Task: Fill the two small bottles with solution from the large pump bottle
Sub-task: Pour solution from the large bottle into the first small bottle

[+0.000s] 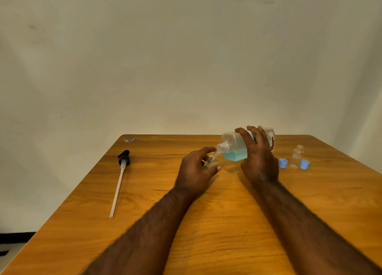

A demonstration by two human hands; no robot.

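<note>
One wooden table (pixel 227 223), pale wall (pixel 186 68) behind; pump head (pixel 124 160) lying left side.

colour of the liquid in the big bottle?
Light blue liquid in the big bottle, seen in the head view.

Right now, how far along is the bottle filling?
Done: the pump lies removed on the table, both blue caps off. In hand: the right hand tips the big bottle at the small bottle the left hand holds. Left: the second small bottle stands between the caps, seemingly empty.
</note>
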